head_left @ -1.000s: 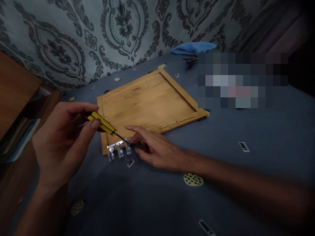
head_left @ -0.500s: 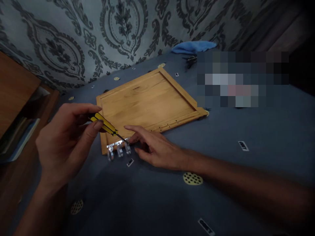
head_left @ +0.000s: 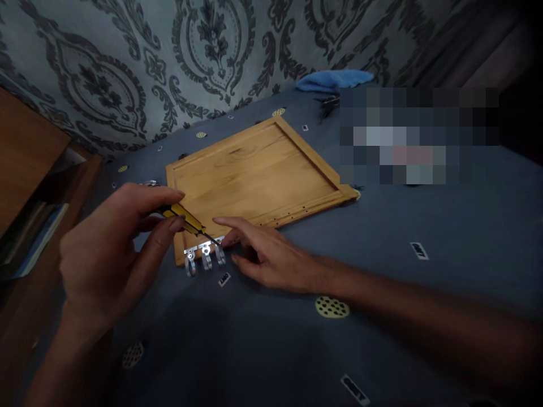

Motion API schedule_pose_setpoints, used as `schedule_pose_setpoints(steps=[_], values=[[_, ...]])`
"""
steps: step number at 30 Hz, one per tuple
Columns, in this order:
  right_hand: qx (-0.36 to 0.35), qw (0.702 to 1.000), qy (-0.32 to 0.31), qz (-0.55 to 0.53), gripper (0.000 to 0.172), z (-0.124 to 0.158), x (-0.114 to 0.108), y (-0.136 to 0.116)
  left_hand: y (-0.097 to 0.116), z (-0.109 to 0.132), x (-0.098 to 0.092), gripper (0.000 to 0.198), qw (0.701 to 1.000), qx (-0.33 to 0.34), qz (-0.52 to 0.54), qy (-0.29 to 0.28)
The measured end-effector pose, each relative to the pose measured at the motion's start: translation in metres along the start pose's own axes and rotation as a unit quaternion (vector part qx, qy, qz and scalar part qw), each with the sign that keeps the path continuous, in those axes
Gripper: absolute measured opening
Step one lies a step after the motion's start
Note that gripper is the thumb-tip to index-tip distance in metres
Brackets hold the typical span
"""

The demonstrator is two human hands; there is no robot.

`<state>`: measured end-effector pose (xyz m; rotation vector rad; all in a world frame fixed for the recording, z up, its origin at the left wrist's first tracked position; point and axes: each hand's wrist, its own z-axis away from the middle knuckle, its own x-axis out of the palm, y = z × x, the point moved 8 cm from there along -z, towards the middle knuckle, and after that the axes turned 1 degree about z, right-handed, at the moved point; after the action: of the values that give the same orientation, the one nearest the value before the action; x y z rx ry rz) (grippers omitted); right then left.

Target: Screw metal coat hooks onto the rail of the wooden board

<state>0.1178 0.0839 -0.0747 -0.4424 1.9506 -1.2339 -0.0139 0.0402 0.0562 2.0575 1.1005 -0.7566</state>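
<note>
In my left hand (head_left: 114, 254) is a screwdriver (head_left: 186, 219) with a yellow and black handle, pinched between thumb and fingers. Its shaft slants down to the rightmost of three silver metal hooks (head_left: 206, 257) along the near left edge of a wooden panel (head_left: 250, 175). Screw heads show on the hooks further left; the screw under the tip is too small to make out. My right hand (head_left: 271, 257) rests at the panel's edge, fingers bent and apart. One fingertip meets the end of the rightmost hook's plate, while the index finger points over the wood.
The panel lies on a dark blue patterned sheet (head_left: 382, 237), and small holes dot its near edge further right. Behind it lies a blue cloth (head_left: 331, 81). A wooden cabinet (head_left: 29, 141) with books stands at left. Small shiny metal pieces (head_left: 150, 183) lie beyond my left hand.
My left hand has shifted slightly right and down with the screwdriver, uncovering shiny pieces behind it. The right hand and the panel are nearly still.
</note>
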Motion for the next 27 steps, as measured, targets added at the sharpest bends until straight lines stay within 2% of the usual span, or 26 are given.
schedule_pose_setpoints(steps=[3, 13, 20, 27], values=[[0.001, 1.0, 0.001, 0.001, 0.065, 0.0, 0.0, 0.0, 0.005, 0.0, 0.001, 0.034, 0.999, 0.023, 0.01, -0.023], [-0.012, 1.0, 0.005, 0.002, 0.062, 0.0, 0.0, -0.001, 0.001, -0.001, 0.002, 0.029, 1.0, 0.021, 0.006, 0.002], [-0.001, 1.0, 0.007, 0.001, 0.065, 0.0, 0.0, 0.002, -0.014, 0.004, 0.009, 0.033, 0.999, -0.039, 0.03, 0.012], [0.012, 0.999, 0.017, 0.032, 0.065, -0.003, -0.002, -0.002, -0.008, 0.002, 0.009, 0.032, 0.999, -0.01, 0.035, 0.012]])
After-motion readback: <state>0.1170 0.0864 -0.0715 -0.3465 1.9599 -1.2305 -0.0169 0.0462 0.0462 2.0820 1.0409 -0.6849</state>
